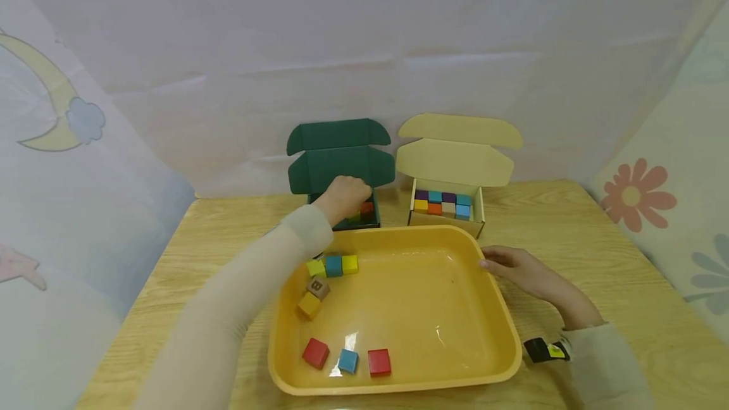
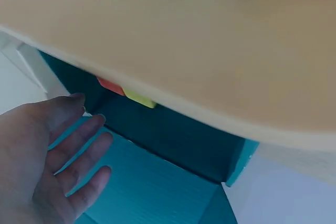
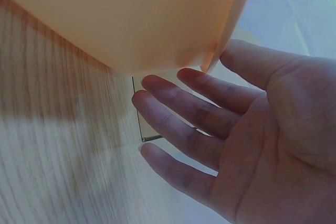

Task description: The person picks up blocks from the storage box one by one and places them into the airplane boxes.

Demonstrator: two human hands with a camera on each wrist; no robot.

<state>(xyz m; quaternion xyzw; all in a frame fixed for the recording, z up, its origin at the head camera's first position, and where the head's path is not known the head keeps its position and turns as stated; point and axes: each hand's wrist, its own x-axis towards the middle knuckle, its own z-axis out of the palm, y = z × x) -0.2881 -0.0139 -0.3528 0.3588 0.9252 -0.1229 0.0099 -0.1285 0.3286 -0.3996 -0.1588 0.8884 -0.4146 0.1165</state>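
My left hand (image 1: 344,197) is over the dark green box (image 1: 376,219) at the back. In the left wrist view, its fingers (image 2: 84,153) are spread and loosely bent, with no block visible among them. Red (image 2: 111,86) and yellow-green (image 2: 138,98) blocks lie inside that box, partly hidden. My right hand (image 1: 526,276) holds the rim of the yellow tray (image 1: 509,328) at its right side. In the right wrist view, the thumb (image 3: 247,61) meets the rim while the other fingers reach along the outside.
Inside the tray are several blocks: red (image 1: 379,362), blue (image 1: 348,360), yellow (image 1: 309,305), and a wooden one marked B (image 1: 317,287). Beside the green box stands a cream box (image 1: 447,225) with its lid up, holding rows of coloured blocks. Behind both hangs a pale cloth (image 1: 364,30).
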